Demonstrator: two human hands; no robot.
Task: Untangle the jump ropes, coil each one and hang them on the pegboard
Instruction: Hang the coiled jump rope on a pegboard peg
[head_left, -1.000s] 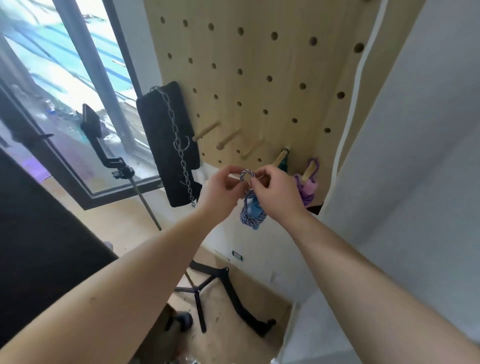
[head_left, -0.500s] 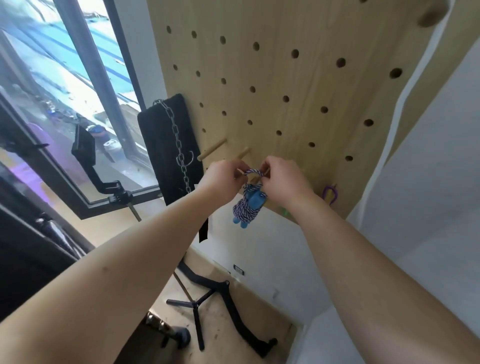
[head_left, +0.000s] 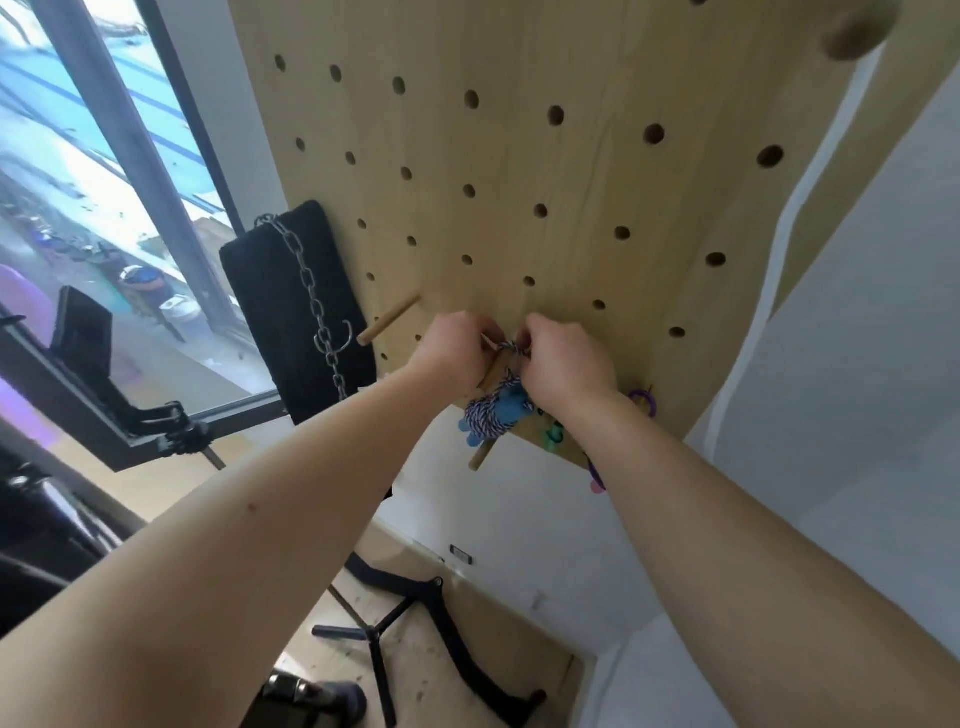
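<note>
The person has stepped in closer to the pegboard (head_left: 519, 156), and the two hands have come in against it. A second ago they held the striped jump rope (head_left: 488, 418) out in front of the pegs. Now its top loop (head_left: 511, 347) sits right at a wooden peg (head_left: 491, 371).

The left hand (head_left: 457, 348) and the right hand (head_left: 563, 364) each keep a fingertip grip on that loop, pinching it from either side and holding it apart. The coiled bundle with its blue handles dangles just under them, clear of the board. From here I can't tell whether the loop is over the peg's tip or only touching it.

To the right, low on the board, a purple rope (head_left: 644, 400) and a green one (head_left: 553, 434) seem to be hanging already. So this looks like a late rope, with coiling done and hanging nearly so. What's left, I'd say, is sliding the loop back along the peg and letting go.
</note>
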